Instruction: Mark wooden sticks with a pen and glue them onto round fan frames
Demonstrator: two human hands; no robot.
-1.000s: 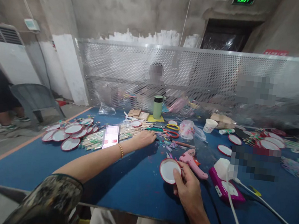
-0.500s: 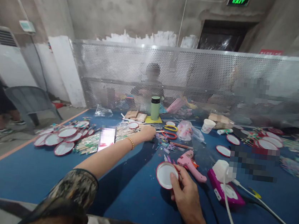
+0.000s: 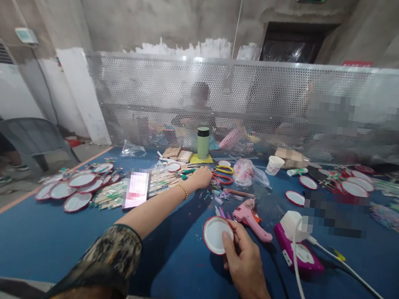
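Note:
My right hand (image 3: 242, 250) grips a small round white disc with a red rim (image 3: 215, 235), thumb on its face, over the blue table. Stretched forward, my left hand (image 3: 201, 177) is closed at the near side of the green bottle, beside the red-handled scissors (image 3: 222, 178). Its fingertips are too small and partly hidden to show what they hold. A green-tipped stick (image 3: 188, 171) lies by that hand, at the end of a pile of wrapped sticks (image 3: 110, 194). The pink glue gun (image 3: 252, 219) rests just beyond my right hand.
Red-rimmed discs (image 3: 81, 180) are heaped at left, near a lit phone (image 3: 136, 190). A green bottle (image 3: 203, 143) and a paper cup (image 3: 275, 166) stand behind. On the right sits a purple power strip (image 3: 299, 254) with cables. A person (image 3: 197, 106) is behind the mesh screen (image 3: 138, 82).
The view has shifted slightly, so the scene sits further left. My left hand has moved a little to the right relative to the table items. My right hand still holds the disc.

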